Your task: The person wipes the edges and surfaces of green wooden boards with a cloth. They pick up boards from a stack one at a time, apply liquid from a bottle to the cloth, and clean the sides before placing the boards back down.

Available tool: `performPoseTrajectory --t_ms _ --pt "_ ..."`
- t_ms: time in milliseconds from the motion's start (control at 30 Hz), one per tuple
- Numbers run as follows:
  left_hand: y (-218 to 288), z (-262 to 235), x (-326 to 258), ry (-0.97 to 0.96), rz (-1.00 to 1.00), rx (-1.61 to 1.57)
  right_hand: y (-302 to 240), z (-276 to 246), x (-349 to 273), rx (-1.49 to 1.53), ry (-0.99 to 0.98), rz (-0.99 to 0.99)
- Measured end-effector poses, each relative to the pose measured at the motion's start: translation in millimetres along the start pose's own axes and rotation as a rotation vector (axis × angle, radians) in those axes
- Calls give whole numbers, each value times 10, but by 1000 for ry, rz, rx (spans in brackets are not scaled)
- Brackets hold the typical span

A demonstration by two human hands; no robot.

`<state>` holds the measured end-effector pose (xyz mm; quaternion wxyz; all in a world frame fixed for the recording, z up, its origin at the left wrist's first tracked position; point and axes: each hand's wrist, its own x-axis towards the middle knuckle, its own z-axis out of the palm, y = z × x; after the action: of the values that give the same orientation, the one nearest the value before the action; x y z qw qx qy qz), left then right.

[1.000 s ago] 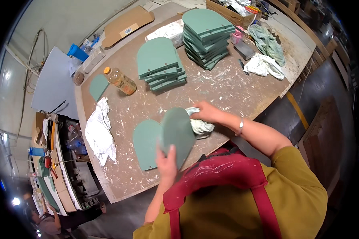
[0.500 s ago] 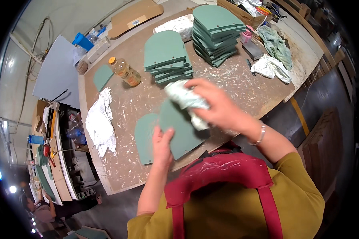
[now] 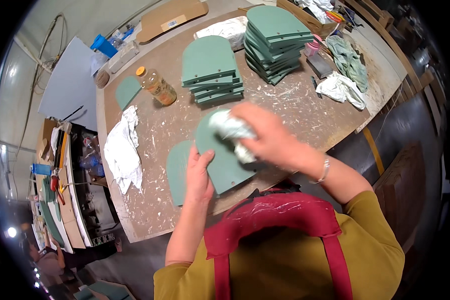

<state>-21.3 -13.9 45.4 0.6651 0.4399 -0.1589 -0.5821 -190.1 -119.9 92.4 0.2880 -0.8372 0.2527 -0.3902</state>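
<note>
A green round-topped panel [image 3: 225, 170] is tilted up over the near part of the table, with small holes along its straight edge. My left hand [image 3: 200, 175] grips its left edge, thumb on the face and fingers behind. In my right hand [image 3: 270, 132] is a bunched white cloth [image 3: 230, 125], pressed against the panel's upper face; that hand is a little blurred. Partly behind my left hand, a second green panel [image 3: 177, 167] lies on the table.
Beyond my hands stand a shorter stack of green panels [image 3: 210, 65] and a taller stack [image 3: 277, 40]. An orange-capped bottle [image 3: 157, 87] and a white cloth [image 3: 122, 150] are on the left. More rags [image 3: 342, 89] lie at the right. Another person [image 3: 52, 255] works at the lower left.
My right hand has shifted the cloth slightly down over the panel's face. The panel, in my left hand, has come up and turned a little.
</note>
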Motion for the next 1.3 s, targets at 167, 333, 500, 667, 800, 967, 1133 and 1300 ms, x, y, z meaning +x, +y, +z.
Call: performPoseTrajectory --t_ms 167,333,500,667,800,967,1133,1300 --pt "-121 255 -79 -66 -20 52 481 327 127 -79 61 120" --pt "-158 152 17 3 45 19 112 572 -109 -61 32 -101" --pt "-86 211 -58 -12 -6 66 491 353 82 -165 9 222" --pt "-70 209 11 18 53 52 185 416 -153 36 5 45" --pt "-120 284 12 -22 58 119 393 283 60 -65 72 61" --pt "88 107 171 55 181 133 40 228 -369 227 -424 -34" --pt "367 -325 478 9 -50 -266 66 -540 -384 366 -286 112" --pt "142 -289 480 -343 -235 -577 84 -665 -261 355 210 346"
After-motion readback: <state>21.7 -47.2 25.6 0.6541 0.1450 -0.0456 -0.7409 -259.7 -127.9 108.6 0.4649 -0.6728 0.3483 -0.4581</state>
